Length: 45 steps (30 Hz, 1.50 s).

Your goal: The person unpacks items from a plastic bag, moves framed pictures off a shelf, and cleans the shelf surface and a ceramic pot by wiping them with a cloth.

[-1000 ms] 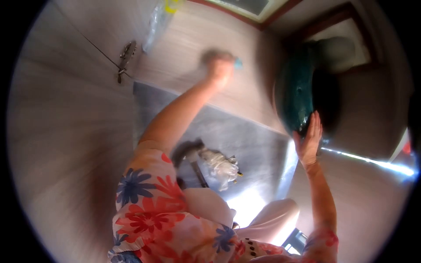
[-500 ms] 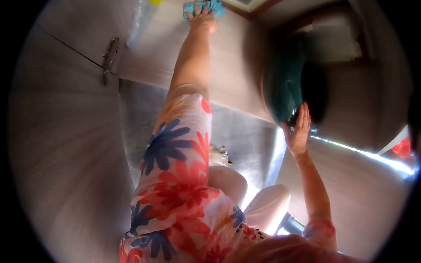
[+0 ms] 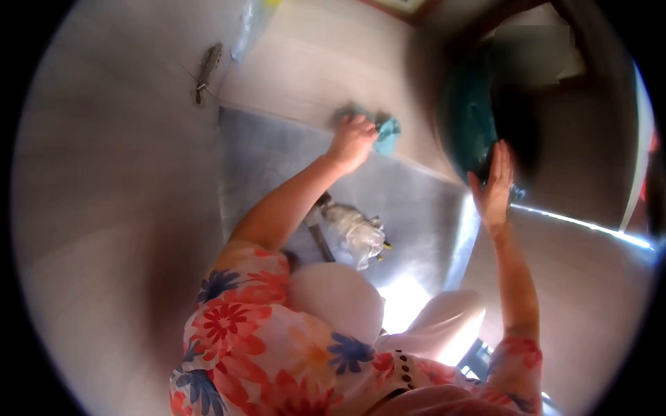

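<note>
My left hand is closed around a crumpled teal cloth, pressed to the pale board close to its near edge. On the right stands a large, glossy dark green rounded vessel, perhaps a vase or jar; its far side sinks into shadow. My right hand lies against the vessel's near lower side, palm to it and fingers stretched out together.
Below the board's edge, a crumpled whitish plastic bag lies on the grey surface near my knees. A metal handle sits on the left panel. Clear plastic stands at the back, and a framed item shows at the top.
My left hand has drawn the teal cloth back from the far side of the board to its near edge, bending the arm. My right hand remains on the green vessel.
</note>
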Motion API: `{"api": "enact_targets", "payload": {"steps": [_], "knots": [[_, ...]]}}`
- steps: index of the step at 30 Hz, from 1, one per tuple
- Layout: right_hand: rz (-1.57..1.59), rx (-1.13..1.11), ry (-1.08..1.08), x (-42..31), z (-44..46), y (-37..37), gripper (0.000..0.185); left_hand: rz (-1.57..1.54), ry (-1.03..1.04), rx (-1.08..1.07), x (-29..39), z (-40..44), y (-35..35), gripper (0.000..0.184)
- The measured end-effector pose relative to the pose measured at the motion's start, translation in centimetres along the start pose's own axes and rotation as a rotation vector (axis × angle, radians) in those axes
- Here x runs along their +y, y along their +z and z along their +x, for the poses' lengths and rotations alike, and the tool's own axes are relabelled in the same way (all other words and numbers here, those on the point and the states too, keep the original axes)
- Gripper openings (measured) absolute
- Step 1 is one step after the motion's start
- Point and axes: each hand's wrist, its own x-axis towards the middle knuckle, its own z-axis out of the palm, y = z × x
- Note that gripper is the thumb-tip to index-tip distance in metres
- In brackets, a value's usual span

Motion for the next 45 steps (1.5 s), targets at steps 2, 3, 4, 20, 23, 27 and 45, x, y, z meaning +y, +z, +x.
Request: {"api": "enact_targets", "payload": {"steps": [2, 3, 4, 20, 23, 27, 45], "knots": [[0.010, 0.002, 0.015, 0.0, 0.0, 0.0, 0.074, -0.188, -0.110, 0.145, -1.4, -0.5, -1.0, 0.009], [0.009, 0.019, -0.004, 0.1, 0.0, 0.1, 0.074, -0.093, -0.091, 0.257, -2.4, 0.0, -2.4, 0.012], [0.009, 0.033, -0.020, 0.4, -0.1, 0.2, 0.074, -0.157, -0.270, 0.302, -5.3, 0.6, -3.3, 0.016], [-0.020, 0.118, -0.023, 1.5, -0.6, 1.9, 0.067, -0.073, -0.043, -0.242, 5.1, -4.4, 2.3, 0.025], [-0.088, 0.138, -0.032, 1.4, -0.7, 2.1, 0.068, -0.151, -0.122, -0.391, 6.4, -6.8, 3.5, 0.025], [-0.058, 0.048, 0.037, 0.9, -0.9, 1.3, 0.082, -0.343, -0.303, -0.192, 8.2, -7.6, -0.1, 0.027], [0.019, 0.053, 0.149, 0.4, -1.2, 0.9, 0.074, 0.485, 0.311, -0.922, 14.5, -12.4, 2.4, 0.033]]}}
